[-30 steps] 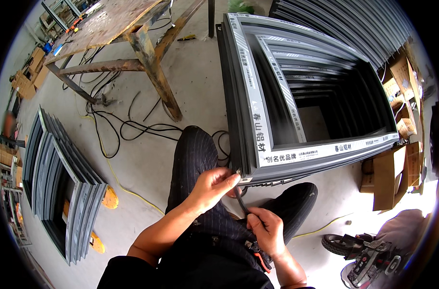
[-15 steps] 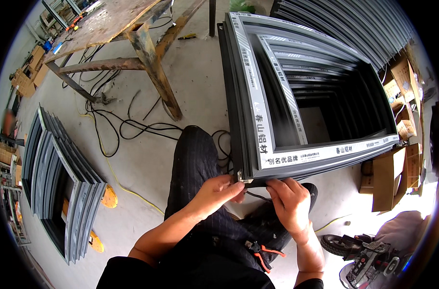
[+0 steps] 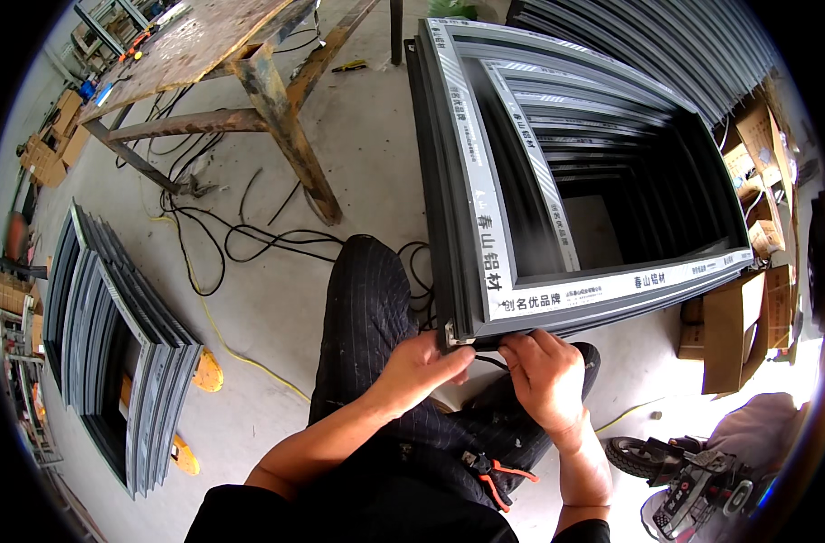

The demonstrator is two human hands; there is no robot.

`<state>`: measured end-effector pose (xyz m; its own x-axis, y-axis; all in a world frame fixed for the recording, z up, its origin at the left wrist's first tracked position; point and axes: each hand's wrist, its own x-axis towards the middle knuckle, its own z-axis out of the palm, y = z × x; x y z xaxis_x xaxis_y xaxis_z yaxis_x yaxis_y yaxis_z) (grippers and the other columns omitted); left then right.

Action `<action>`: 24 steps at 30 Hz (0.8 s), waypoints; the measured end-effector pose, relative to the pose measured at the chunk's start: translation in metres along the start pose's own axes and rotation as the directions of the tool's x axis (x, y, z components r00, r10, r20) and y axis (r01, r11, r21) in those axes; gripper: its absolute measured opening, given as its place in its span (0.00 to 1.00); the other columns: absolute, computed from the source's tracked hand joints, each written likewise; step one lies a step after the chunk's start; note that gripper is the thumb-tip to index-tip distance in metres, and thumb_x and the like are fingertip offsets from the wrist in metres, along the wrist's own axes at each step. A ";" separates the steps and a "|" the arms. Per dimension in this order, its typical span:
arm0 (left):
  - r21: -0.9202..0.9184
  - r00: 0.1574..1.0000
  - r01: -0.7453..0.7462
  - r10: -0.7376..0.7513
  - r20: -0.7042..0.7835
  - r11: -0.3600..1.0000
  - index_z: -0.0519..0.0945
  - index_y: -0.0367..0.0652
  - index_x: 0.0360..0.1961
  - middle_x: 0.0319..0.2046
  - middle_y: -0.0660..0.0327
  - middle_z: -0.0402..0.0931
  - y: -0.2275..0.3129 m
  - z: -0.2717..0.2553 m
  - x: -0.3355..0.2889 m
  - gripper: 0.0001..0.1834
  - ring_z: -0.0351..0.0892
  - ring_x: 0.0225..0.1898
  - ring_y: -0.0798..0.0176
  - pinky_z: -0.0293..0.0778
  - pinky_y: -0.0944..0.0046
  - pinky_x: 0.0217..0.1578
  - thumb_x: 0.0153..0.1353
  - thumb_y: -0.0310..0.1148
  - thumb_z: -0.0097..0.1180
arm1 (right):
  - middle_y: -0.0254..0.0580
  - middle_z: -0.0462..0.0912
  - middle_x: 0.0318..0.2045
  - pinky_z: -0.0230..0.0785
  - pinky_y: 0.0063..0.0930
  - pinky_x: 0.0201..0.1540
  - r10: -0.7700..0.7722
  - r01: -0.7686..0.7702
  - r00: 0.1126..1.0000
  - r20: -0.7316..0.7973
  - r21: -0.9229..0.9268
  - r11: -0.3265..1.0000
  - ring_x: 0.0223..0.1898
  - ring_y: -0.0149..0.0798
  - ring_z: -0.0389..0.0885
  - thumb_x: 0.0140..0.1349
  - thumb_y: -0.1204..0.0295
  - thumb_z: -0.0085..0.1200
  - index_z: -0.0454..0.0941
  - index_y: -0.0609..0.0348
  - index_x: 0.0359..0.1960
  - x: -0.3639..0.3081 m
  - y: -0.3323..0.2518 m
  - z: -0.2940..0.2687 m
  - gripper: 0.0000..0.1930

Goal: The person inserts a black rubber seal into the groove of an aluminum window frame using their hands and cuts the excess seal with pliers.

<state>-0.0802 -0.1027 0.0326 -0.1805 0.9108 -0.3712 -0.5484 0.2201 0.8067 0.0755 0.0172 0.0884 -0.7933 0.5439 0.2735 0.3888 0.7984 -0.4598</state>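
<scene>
A stack of dark grey aluminium window frames (image 3: 607, 288) with white printed protective film leans in front of my knees. At its near left corner, beside a small metal corner piece (image 3: 451, 335), my left hand (image 3: 411, 371) is closed, its thumb laid along the bottom edge. My right hand (image 3: 550, 380) pinches the same edge a little to the right. A thin black rubber strip (image 3: 494, 360) shows between the two hands, and my fingers hide most of it. Orange-handled pliers (image 3: 498, 480) lie at my lap.
More frames (image 3: 128, 353) stand at the left on a yellow-footed support (image 3: 208, 371). A rusty worktable (image 3: 195, 54) is at the far left, with black cables (image 3: 241, 240) on the floor below. Cardboard boxes (image 3: 734, 330) and a small wheeled vehicle (image 3: 693, 480) are at the right.
My left thumb has slid slightly right along the frame's bottom edge, away from the corner piece. The right hand stays almost in place, still pinching.
</scene>
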 end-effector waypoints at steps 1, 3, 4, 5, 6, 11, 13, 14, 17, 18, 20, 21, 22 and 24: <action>-0.013 1.000 0.017 -0.017 -0.017 1.000 0.78 0.38 0.36 0.29 0.65 0.76 0.000 0.003 0.001 0.13 0.75 0.29 0.73 0.71 0.70 0.32 0.68 0.39 0.55 | 0.43 0.78 0.24 0.71 0.36 0.28 -0.003 0.003 1.000 0.001 -0.001 1.000 0.24 0.49 0.78 0.53 0.77 0.61 0.79 0.60 0.31 0.000 0.000 0.001 0.05; -0.040 1.000 0.016 -0.017 -0.026 0.999 0.78 0.37 0.38 0.29 0.65 0.76 -0.003 0.004 0.001 0.13 0.75 0.29 0.73 0.71 0.71 0.33 0.67 0.39 0.56 | 0.42 0.78 0.24 0.72 0.36 0.28 -0.002 0.002 1.000 0.001 -0.010 1.000 0.24 0.48 0.78 0.53 0.78 0.61 0.79 0.60 0.32 -0.003 0.002 0.000 0.06; -0.056 0.999 0.009 -0.011 -0.032 0.998 0.77 0.37 0.38 0.30 0.64 0.77 -0.004 0.003 0.001 0.13 0.75 0.29 0.72 0.71 0.71 0.33 0.66 0.38 0.57 | 0.42 0.78 0.25 0.72 0.36 0.28 -0.014 0.014 1.000 0.015 -0.017 1.000 0.25 0.48 0.79 0.52 0.78 0.61 0.79 0.60 0.33 -0.003 0.002 -0.001 0.07; -0.075 0.999 0.002 -0.004 -0.032 0.997 0.77 0.37 0.38 0.30 0.64 0.77 -0.004 0.004 0.001 0.13 0.75 0.29 0.72 0.71 0.71 0.33 0.66 0.38 0.57 | 0.42 0.79 0.26 0.72 0.35 0.28 -0.023 0.024 0.999 0.029 -0.031 0.999 0.26 0.47 0.79 0.51 0.78 0.62 0.79 0.59 0.34 -0.004 0.002 -0.004 0.08; -0.077 0.999 0.007 -0.011 -0.040 0.997 0.77 0.36 0.38 0.30 0.64 0.77 -0.004 0.003 0.001 0.13 0.75 0.29 0.72 0.71 0.71 0.33 0.66 0.38 0.57 | 0.41 0.79 0.26 0.72 0.35 0.28 -0.032 0.034 0.999 0.044 -0.045 0.998 0.27 0.47 0.79 0.50 0.78 0.62 0.79 0.59 0.35 -0.005 0.002 -0.007 0.10; -0.060 0.997 0.018 -0.022 -0.068 0.998 0.78 0.36 0.39 0.30 0.62 0.77 -0.002 0.000 -0.003 0.13 0.75 0.29 0.72 0.72 0.70 0.33 0.65 0.37 0.58 | 0.40 0.77 0.26 0.71 0.35 0.29 0.007 -0.030 0.998 -0.057 -0.405 0.914 0.29 0.41 0.77 0.41 0.85 0.61 0.79 0.60 0.35 -0.057 0.062 -0.056 0.16; -0.050 0.998 0.020 -0.023 -0.061 0.999 0.78 0.36 0.41 0.31 0.60 0.78 -0.005 0.001 -0.001 0.14 0.76 0.28 0.70 0.72 0.68 0.32 0.65 0.37 0.58 | 0.37 0.74 0.23 0.65 0.32 0.26 0.157 -0.276 0.947 -0.279 -0.462 0.843 0.26 0.39 0.73 0.43 0.89 0.54 0.78 0.59 0.34 -0.066 0.088 -0.102 0.16; -0.048 0.997 0.019 -0.022 -0.070 0.999 0.78 0.35 0.41 0.31 0.59 0.79 -0.008 0.002 0.001 0.14 0.76 0.28 0.69 0.72 0.68 0.31 0.64 0.37 0.59 | 0.39 0.73 0.24 0.64 0.30 0.27 0.218 -0.380 0.889 -0.403 -0.380 0.843 0.27 0.39 0.72 0.44 0.89 0.53 0.78 0.60 0.33 -0.058 0.087 -0.119 0.14; -0.023 0.993 0.011 -0.014 -0.117 1.000 0.77 0.35 0.41 0.32 0.57 0.79 -0.008 0.003 0.001 0.13 0.76 0.27 0.66 0.72 0.66 0.30 0.63 0.35 0.59 | 0.44 0.76 0.28 0.68 0.33 0.32 0.268 -0.525 0.718 -0.642 -0.248 0.814 0.32 0.43 0.75 0.55 0.84 0.54 0.77 0.62 0.35 -0.032 0.114 -0.152 0.07; -0.017 0.990 0.003 -0.005 -0.138 1.000 0.77 0.35 0.41 0.32 0.57 0.79 -0.005 0.002 -0.002 0.13 0.76 0.27 0.66 0.72 0.66 0.30 0.63 0.35 0.59 | 0.45 0.78 0.32 0.70 0.37 0.37 0.145 -0.510 0.742 -0.654 -0.411 0.755 0.35 0.47 0.77 0.55 0.81 0.57 0.78 0.62 0.36 -0.024 0.136 -0.161 0.07; -0.022 0.986 -0.006 0.002 -0.165 1.000 0.77 0.36 0.42 0.32 0.57 0.79 -0.004 0.004 -0.005 0.13 0.76 0.28 0.65 0.72 0.64 0.31 0.63 0.35 0.59 | 0.46 0.81 0.36 0.71 0.40 0.47 0.182 -0.575 0.728 -0.662 -0.444 0.687 0.43 0.52 0.78 0.53 0.77 0.61 0.80 0.60 0.40 -0.011 0.164 -0.177 0.11; -0.030 0.981 -0.011 0.005 -0.193 0.999 0.77 0.36 0.42 0.33 0.57 0.79 -0.006 0.006 -0.007 0.13 0.76 0.28 0.65 0.72 0.63 0.31 0.63 0.35 0.58 | 0.48 0.82 0.40 0.71 0.39 0.51 0.151 -0.563 0.757 -0.635 -0.518 0.644 0.46 0.53 0.78 0.54 0.72 0.63 0.81 0.59 0.42 0.002 0.173 -0.181 0.13; -0.078 0.983 -0.044 0.029 -0.183 0.996 0.77 0.37 0.43 0.33 0.58 0.79 -0.008 0.009 -0.008 0.14 0.76 0.29 0.64 0.73 0.62 0.32 0.63 0.36 0.59 | 0.48 0.82 0.43 0.70 0.38 0.52 0.178 -0.529 0.778 -0.603 -0.475 0.703 0.47 0.52 0.78 0.54 0.69 0.63 0.82 0.59 0.42 0.015 0.180 -0.183 0.14; -0.109 0.981 -0.093 0.073 -0.181 0.990 0.76 0.37 0.43 0.33 0.58 0.78 -0.014 0.015 -0.006 0.14 0.76 0.30 0.64 0.73 0.62 0.32 0.62 0.35 0.61 | 0.51 0.83 0.39 0.70 0.40 0.51 0.208 -0.408 0.864 -0.458 -0.395 0.823 0.46 0.53 0.78 0.57 0.65 0.61 0.83 0.62 0.38 0.031 0.194 -0.176 0.13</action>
<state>-0.0592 -0.1065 0.0302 -0.3644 0.8463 -0.3886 -0.6146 0.0950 0.7831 0.2089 0.2347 0.1565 -0.3900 0.7544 0.5279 0.8285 0.5377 -0.1564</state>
